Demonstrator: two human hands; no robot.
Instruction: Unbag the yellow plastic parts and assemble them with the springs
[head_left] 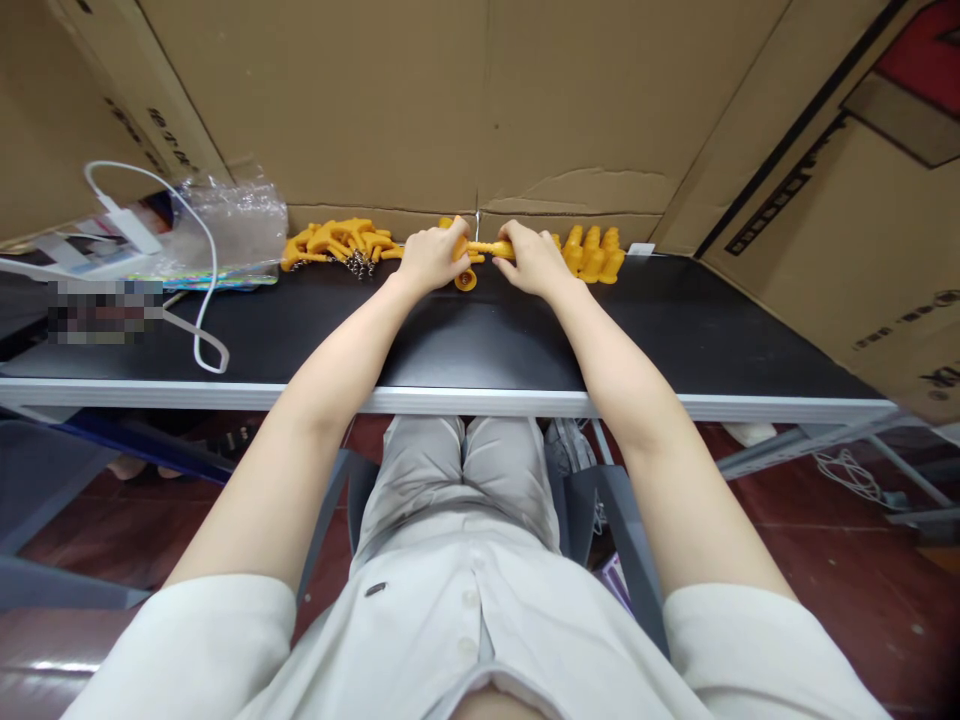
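Both hands meet over the far part of the black tabletop point(480, 345). Closed fingers of my left hand point(433, 258) grip one end of an orange plastic piece point(486, 248) with a ribbed middle. My right hand point(538, 262) is closed round its other end, so the piece spans the gap level between them. A round orange part point(466, 280) with a dark centre lies just below. To the left are several orange handle-like parts point(341, 238) in a heap, with metal spirals point(361, 264) sticking out. Several orange cone-shaped pieces point(592, 258) stand upright beside my right hand.
Brown cardboard walls point(375, 110) enclose the table's back and sides. Clear plastic bags point(232, 225), a white cable point(214, 270) and a white plug point(135, 228) lie at the left. A metal edge point(480, 401) runs along the table's front, above my lap.
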